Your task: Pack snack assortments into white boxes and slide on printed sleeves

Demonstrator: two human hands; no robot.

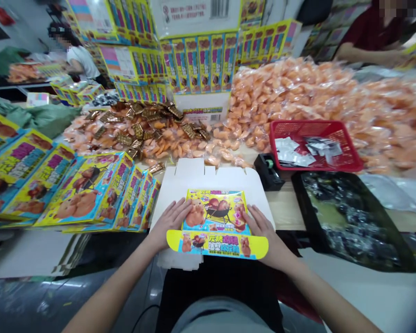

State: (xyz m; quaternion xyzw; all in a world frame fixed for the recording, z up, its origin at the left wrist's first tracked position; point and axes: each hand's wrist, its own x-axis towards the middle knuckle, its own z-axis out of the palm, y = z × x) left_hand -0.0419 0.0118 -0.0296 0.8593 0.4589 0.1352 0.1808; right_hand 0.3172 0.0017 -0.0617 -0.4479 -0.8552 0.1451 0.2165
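A small printed cardboard box (215,210), yellow and blue with a grill picture, lies in front of me. Its long front flap (222,245) with rounded ends hangs folded out toward me. My left hand (173,219) grips the box's left side, fingertips on the top edge. On the opposite side, my right hand (263,231) holds the right edge, with its fingers angled over the top and its thumb hidden. Beneath the box is a flat white cardboard sheet (166,185), blank side up.
Printed boxes (86,185) lean in rows at left; more are stacked behind. Orange items in clear bags (291,92) pile up, with gold packets (138,132) at left. A tape dispenser (268,171), red basket (315,138) and black tray (353,222) stand right. Two people work farther back.
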